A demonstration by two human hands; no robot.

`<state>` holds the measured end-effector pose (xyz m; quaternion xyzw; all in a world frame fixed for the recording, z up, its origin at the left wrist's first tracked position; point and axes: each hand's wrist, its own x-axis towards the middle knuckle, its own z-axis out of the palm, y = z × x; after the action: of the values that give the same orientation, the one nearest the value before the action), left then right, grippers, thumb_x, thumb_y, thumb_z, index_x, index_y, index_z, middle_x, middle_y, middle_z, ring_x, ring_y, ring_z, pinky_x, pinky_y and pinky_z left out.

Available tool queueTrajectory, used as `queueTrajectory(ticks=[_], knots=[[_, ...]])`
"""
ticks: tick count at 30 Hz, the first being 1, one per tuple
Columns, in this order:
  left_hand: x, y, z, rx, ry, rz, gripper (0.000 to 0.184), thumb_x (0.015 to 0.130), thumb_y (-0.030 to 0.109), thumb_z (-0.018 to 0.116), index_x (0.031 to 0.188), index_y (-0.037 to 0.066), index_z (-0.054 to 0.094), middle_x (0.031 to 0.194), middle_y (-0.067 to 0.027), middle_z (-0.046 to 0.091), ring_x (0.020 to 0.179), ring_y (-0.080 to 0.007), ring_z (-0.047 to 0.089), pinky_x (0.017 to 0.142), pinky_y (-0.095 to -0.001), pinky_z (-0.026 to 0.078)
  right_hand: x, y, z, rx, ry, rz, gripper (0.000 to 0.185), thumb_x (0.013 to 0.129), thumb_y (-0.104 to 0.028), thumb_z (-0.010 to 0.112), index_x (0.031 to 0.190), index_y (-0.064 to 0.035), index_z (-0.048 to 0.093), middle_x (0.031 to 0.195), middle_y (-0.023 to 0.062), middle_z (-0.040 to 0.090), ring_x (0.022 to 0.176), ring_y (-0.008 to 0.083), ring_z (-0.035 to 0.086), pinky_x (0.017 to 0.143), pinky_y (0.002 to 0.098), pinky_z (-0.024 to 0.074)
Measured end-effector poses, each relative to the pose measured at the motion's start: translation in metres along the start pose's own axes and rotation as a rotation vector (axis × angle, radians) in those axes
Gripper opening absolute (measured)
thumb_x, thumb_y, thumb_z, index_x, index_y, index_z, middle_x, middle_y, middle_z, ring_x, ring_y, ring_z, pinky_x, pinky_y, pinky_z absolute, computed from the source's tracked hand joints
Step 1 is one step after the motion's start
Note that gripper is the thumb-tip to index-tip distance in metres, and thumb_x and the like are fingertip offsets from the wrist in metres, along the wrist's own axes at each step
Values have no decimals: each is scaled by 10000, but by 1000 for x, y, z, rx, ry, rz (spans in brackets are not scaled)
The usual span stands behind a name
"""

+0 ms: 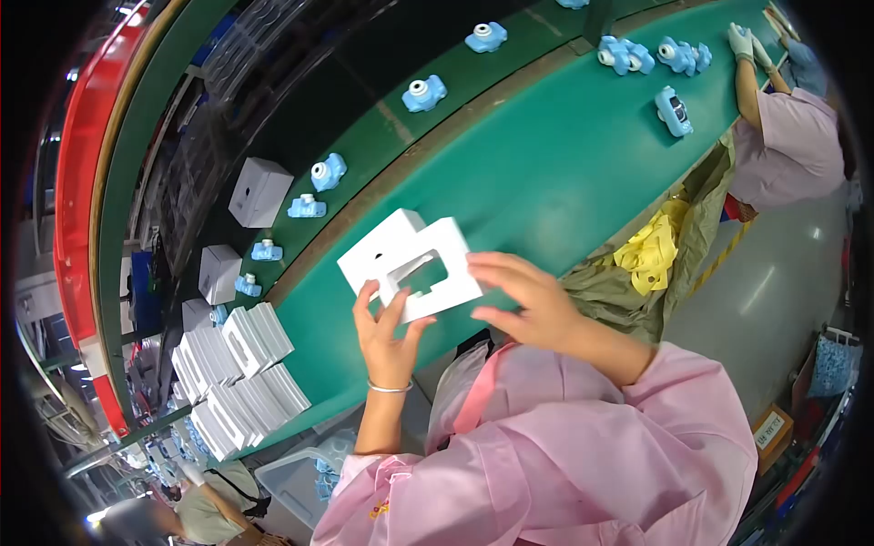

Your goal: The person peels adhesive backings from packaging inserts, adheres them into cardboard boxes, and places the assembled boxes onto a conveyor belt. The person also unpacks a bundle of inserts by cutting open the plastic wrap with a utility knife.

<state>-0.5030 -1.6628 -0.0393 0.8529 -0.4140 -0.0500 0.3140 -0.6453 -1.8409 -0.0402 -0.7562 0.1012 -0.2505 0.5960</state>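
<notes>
A white frame-like insert [452, 238] with a cut-out opening is held over the green table. My right hand [533, 305] pinches its right edge between thumb and fingers. At its lower left, my left hand [389, 341] has its fingertips at the edge of the opening, with the thumb near the bottom edge. A white box piece [378, 246] with a small dark hole lies behind and to the left of the insert, overlapped by it. Stacks of similar white inserts [255, 341] stand at the left end of the table.
Light-blue camera-shaped items [424, 94] sit along the far strip, and more [674, 112] at the right. White boxes [260, 192] stand at the left. Yellow material [653, 247] lies in a green bag. A gloved co-worker [787, 136] is at the far right, another person [214, 500] at lower left.
</notes>
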Motion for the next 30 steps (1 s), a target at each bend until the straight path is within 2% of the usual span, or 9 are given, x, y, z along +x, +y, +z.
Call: queueTrajectory(ticks=[1, 2, 7, 11, 16, 30], knots=[[-2, -8, -7, 46, 16, -57, 489, 628, 123, 777, 1083, 44, 616, 1292, -206, 425, 1151, -317, 470, 917, -360, 432, 4, 9, 21, -122, 21, -121, 457, 739, -36, 652, 1174, -13, 515, 1245, 130, 500, 1013, 216, 544, 860, 314, 459], [-2, -18, -11, 38, 19, -61, 489, 628, 123, 777, 1083, 44, 616, 1292, -206, 425, 1151, -317, 470, 917, -360, 432, 10, 16, 37, -128, 15, -120, 457, 739, -36, 652, 1174, -13, 515, 1245, 130, 500, 1013, 216, 544, 860, 314, 459], [-2, -74, -6, -26, 187, -75, 498, 632, 129, 779, 1094, 45, 615, 1320, -197, 394, 1172, -327, 463, 986, -364, 392, 26, 48, 91, 92, 116, 107, 382, 747, -12, 633, 1119, -14, 543, 1224, 119, 519, 966, 200, 554, 822, 300, 473], [12, -81, 16, -64, 220, -124, 462, 643, 87, 766, 1078, 39, 618, 1324, -214, 375, 1178, -333, 452, 1001, -375, 382, 37, 71, 95, -23, 201, 86, 351, 742, 2, 626, 1085, -12, 551, 1192, 107, 544, 925, 186, 559, 778, 292, 477], [17, -83, 38, -63, 243, -136, 455, 654, 84, 763, 1083, 40, 617, 1313, -206, 387, 1165, -329, 461, 993, -366, 389, 43, 81, 84, -165, 203, 94, 337, 742, 7, 622, 1071, -17, 555, 1158, 108, 568, 919, 196, 562, 752, 290, 473], [28, -75, 54, 20, 221, -168, 452, 657, 98, 765, 1086, 72, 628, 1299, -191, 409, 1124, -303, 489, 945, -349, 415, 49, 98, 71, -230, 221, 21, 289, 738, 5, 615, 1019, -34, 563, 1114, 109, 592, 918, 223, 564, 745, 304, 469]])
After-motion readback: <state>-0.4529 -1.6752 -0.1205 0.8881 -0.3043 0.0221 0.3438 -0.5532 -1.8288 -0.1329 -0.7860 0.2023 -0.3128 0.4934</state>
